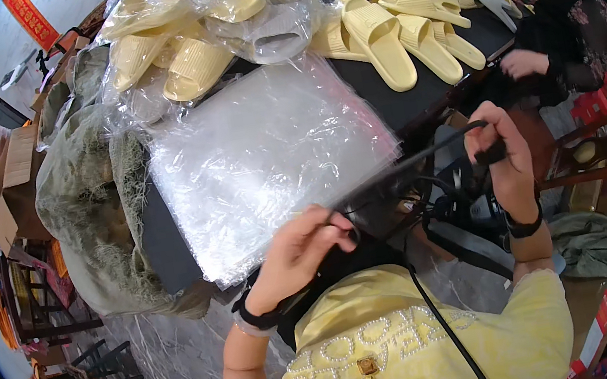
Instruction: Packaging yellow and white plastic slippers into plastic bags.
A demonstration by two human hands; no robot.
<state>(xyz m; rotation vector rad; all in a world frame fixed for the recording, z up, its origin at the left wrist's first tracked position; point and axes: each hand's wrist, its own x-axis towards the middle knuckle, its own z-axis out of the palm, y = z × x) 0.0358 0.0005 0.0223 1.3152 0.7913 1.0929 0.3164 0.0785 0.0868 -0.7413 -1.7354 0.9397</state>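
Observation:
A dark, narrow strap-like strip (411, 164) stretches between my two hands above the near right edge of the table. My left hand (301, 251) pinches its lower end, with the fingers curled. Higher up on the right, my right hand (503, 148) is closed around the other end, where a dark bunched bit shows. What exactly the strip is, I cannot make out. Just beyond my left hand lies a stack of clear plastic bags (259, 157). Black bands circle both wrists.
Yellow and grey slide sandals in clear bags (195, 68) heap at the far left. Loose yellow slides (379, 41) lie far right on the black table. A green sack (91, 213) hangs at the left. Another person's hand (526, 64) is at the right; a wooden chair (588, 151) stands below.

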